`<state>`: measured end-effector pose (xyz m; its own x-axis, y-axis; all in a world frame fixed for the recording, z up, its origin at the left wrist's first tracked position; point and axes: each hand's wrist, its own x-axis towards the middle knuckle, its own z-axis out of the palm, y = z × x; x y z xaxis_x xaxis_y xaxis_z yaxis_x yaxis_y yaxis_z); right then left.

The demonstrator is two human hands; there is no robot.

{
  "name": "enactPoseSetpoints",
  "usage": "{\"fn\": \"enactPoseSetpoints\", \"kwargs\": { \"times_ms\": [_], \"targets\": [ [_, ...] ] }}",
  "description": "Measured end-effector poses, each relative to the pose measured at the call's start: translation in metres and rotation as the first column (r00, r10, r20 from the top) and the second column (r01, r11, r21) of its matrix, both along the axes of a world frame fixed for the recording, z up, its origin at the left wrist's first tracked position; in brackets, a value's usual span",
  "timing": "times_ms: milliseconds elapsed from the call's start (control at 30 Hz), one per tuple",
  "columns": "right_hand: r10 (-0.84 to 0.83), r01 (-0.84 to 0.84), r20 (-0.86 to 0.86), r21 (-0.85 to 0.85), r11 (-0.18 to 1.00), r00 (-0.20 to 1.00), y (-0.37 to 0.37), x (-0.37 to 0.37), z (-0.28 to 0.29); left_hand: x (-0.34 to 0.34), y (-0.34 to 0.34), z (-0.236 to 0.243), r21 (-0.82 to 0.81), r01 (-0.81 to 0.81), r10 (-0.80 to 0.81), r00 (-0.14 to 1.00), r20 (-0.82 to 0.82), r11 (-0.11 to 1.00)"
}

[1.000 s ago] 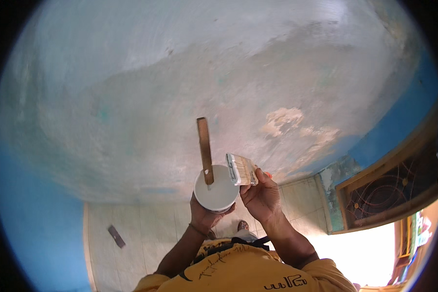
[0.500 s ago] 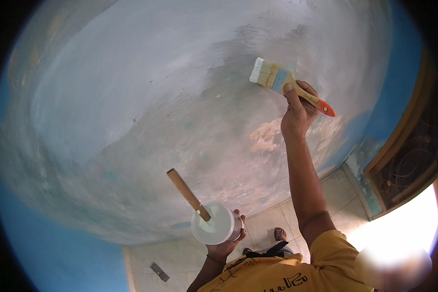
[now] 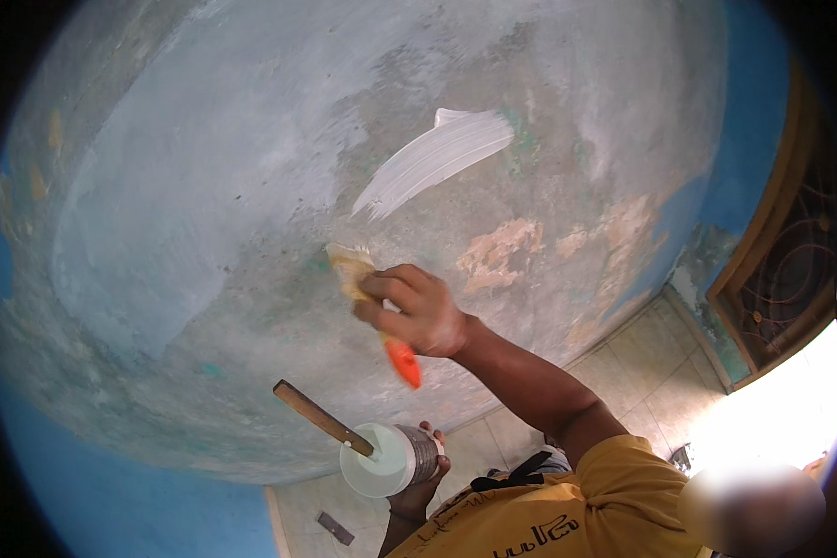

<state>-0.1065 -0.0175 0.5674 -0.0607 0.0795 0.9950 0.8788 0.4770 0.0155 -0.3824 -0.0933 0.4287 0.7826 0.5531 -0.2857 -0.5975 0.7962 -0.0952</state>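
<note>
My right hand (image 3: 417,307) grips a wide flat paintbrush (image 3: 351,265) with pale bristles and an orange handle end. Its bristles are at the patchy grey wall (image 3: 279,223); whether they press on it I cannot tell. A fresh white paint stroke (image 3: 442,156) runs across the wall, up and to the right of the brush. Low in the view, my left hand (image 3: 425,479) is wrapped round a white paint tub (image 3: 381,470). White paint shows inside the tub, and a wooden stick (image 3: 321,416) stands tilted in it.
Blue paint (image 3: 139,465) covers the wall's lower left. A small dark flat piece (image 3: 335,528) lies on the tiled floor (image 3: 493,446). At the right, a brown wooden frame with dark grillework (image 3: 781,298) stands beside a bright opening (image 3: 763,428).
My right hand has swept the brush down and to the left. A thick white stroke now marks the wall. The tub in my left hand has shifted slightly left and down.
</note>
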Motion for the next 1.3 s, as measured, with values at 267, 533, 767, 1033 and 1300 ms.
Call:
{"fn": "enactPoseSetpoints", "kwargs": {
  "times_ms": [267, 533, 767, 1033, 1300],
  "targets": [
    [-0.008, 0.171, -0.672, 0.176, 0.969, 0.741, -0.061, 0.198, -0.025, -0.001, 0.000, -0.010, 0.289, -0.006, 0.045, 0.991, -0.129, 0.957],
    [-0.199, 0.264, -0.326, 0.169, 0.950, 0.924, -0.032, 0.140, -0.038, 0.006, 0.003, -0.008, 0.741, 0.256, 0.207, 0.858, -0.470, 0.620],
    [-0.054, 0.029, -0.197, -0.125, 0.992, 0.979, -0.026, 0.044, -0.038, 0.012, -0.001, 0.013, 0.765, 0.546, 0.393, 0.656, -0.644, 0.343],
    [0.003, 0.316, -0.796, 0.243, 0.917, 0.605, -0.101, 0.208, -0.026, 0.014, -0.003, 0.018, 0.772, 0.489, 0.353, 0.696, -0.626, 0.405],
    [-0.246, 0.248, -0.122, -0.001, 0.969, 0.962, -0.025, 0.041, -0.039, 0.016, 0.002, 0.018, 0.777, 0.516, 0.360, 0.692, -0.626, 0.359]
  ]
}}
